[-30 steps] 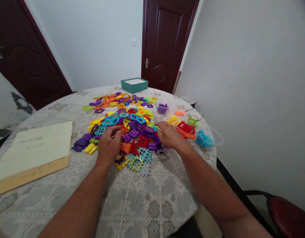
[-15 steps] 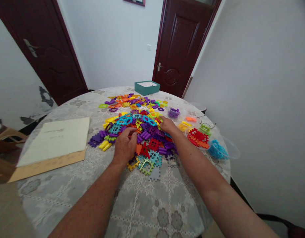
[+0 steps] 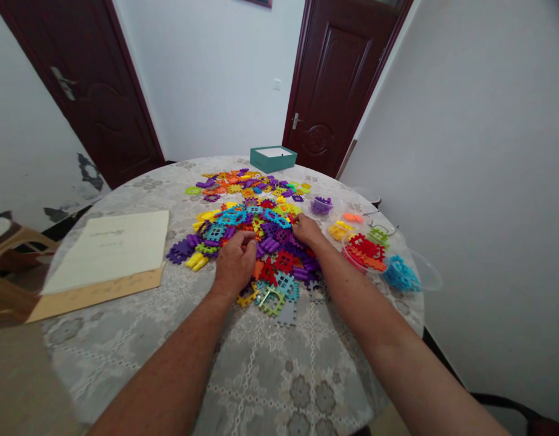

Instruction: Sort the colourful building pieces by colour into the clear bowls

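A big heap of colourful plastic interlocking pieces point(image 3: 252, 221) covers the middle of a round table point(image 3: 270, 375) with a patterned cloth. My left hand point(image 3: 234, 263) lies on the near side of the heap, fingers curled with the thumb against them, among red and purple pieces. My right hand point(image 3: 306, 230) rests on the right part of the heap, fingers bent down into the pieces. What either hand holds is hidden.
Clear bowls at the right hold sorted pieces: purple point(image 3: 321, 206), yellow point(image 3: 338, 231), red point(image 3: 364, 249), blue point(image 3: 401, 274). A teal box point(image 3: 273, 158) stands at the far edge. A cream sheet on cardboard point(image 3: 107, 249) lies left. Two dark doors stand behind.
The view has swung, showing more of the left door and wall. My right hand reached farther up the heap from its near right edge. My left hand has stayed about where it was.
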Tool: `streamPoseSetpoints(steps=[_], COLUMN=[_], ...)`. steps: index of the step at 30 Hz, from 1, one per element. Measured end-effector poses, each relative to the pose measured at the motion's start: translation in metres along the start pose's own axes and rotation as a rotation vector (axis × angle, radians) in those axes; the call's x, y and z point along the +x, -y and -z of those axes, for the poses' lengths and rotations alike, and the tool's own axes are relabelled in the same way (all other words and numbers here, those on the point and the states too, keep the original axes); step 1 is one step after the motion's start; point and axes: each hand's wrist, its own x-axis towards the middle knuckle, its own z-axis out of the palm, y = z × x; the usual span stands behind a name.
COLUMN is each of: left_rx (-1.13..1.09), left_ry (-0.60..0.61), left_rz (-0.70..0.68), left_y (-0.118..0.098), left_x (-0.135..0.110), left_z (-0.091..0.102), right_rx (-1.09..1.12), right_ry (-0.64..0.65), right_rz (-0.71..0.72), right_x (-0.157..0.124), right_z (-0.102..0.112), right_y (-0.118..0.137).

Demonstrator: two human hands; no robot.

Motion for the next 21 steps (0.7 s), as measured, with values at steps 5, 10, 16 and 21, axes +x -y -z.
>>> streamPoseSetpoints(steps=[5, 10, 16, 21], left_rx=[0.014, 0.011, 0.010, -0.009], left_ry=[-0.002, 0.000, 0.002, 0.005], left_rz=[0.005, 0.004, -0.004, -0.015], left_y=[0.001, 0.003, 0.003, 0.002], left_x=[0.000, 0.000, 0.000, -0.001], left_z=[-0.001, -0.002, -0.002, -0.002], right_rx=[-0.023, -0.056, -0.083, -0.099], right_ry=[0.033, 0.051, 0.009, -0.030], right_rz=[0.089, 0.112, 0.087, 0.053], right_x=[0.003, 0.003, -0.007, -0.015], right_z=[0.003, 0.002, 0.002, 0.003], right_y=[0.001, 0.000, 0.000, 0.002])
